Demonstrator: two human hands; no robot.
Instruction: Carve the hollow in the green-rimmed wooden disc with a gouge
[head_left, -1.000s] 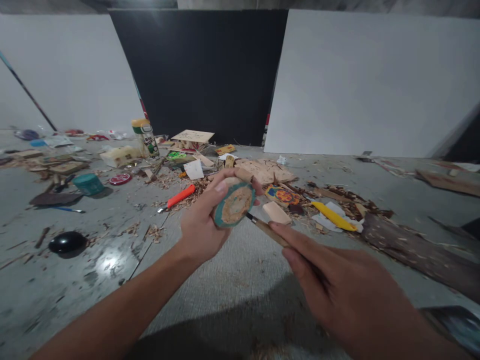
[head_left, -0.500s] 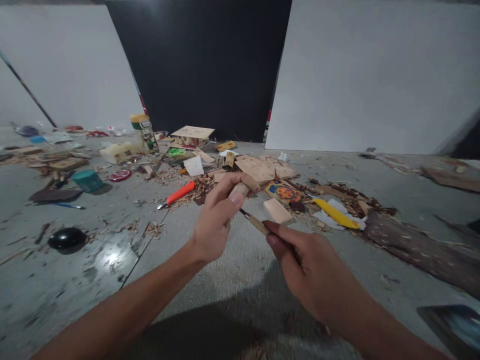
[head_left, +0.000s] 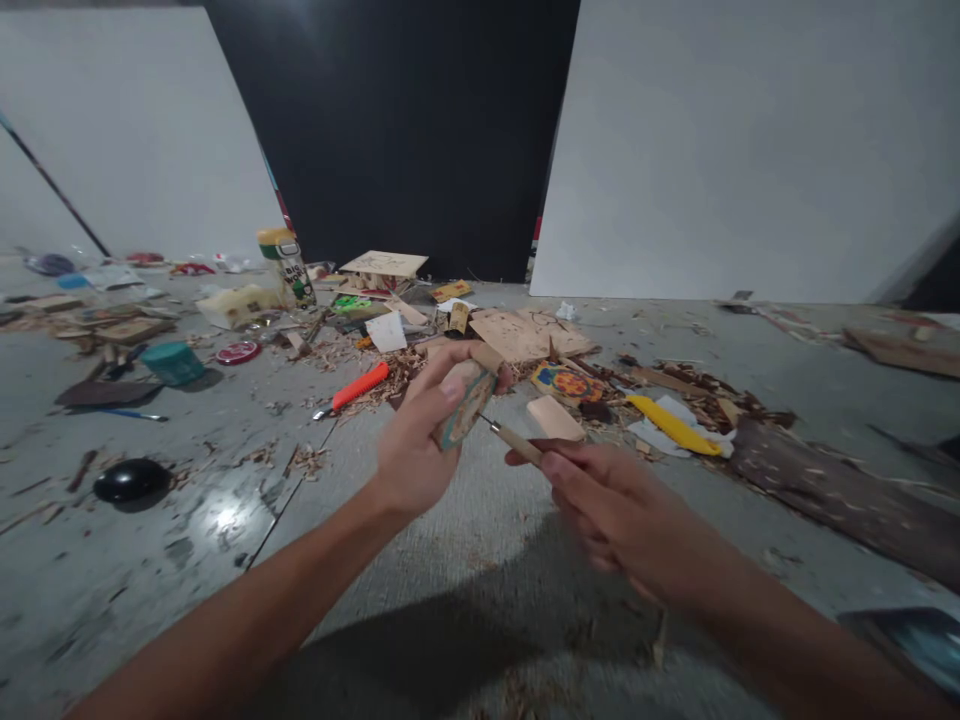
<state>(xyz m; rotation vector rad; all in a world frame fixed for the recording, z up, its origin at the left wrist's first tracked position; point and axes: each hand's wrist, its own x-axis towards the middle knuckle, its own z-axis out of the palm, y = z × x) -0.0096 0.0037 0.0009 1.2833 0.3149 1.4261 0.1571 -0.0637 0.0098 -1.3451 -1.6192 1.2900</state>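
My left hand (head_left: 411, 440) is wrapped round a small wooden block (head_left: 466, 408), held up above the floor. The block's carved face, tan with a teal edge, is turned toward the right; my fingers cover part of it. In my right hand (head_left: 611, 500) is a carving tool (head_left: 517, 443) with a pale wooden handle and a thin dark metal shaft. Its tip points up and left at the carved face; whether it touches I cannot tell. Behind the tool a plain pale wood block (head_left: 555, 418) lies on the floor.
Around my hands on the concrete floor are an orange utility knife (head_left: 360, 385), a yellow cutter (head_left: 675, 425), a painted block (head_left: 566, 382) and wood shavings (head_left: 307, 460). Further left sit a teal block (head_left: 172, 362) and a shiny black object (head_left: 133, 481). A dark log-like piece (head_left: 840, 490) lies right.
My left hand has turned the block, so its carved face now shows. My right hand and the carving tool have shifted slightly right, and the right-hand fingers sit differently on the handle.
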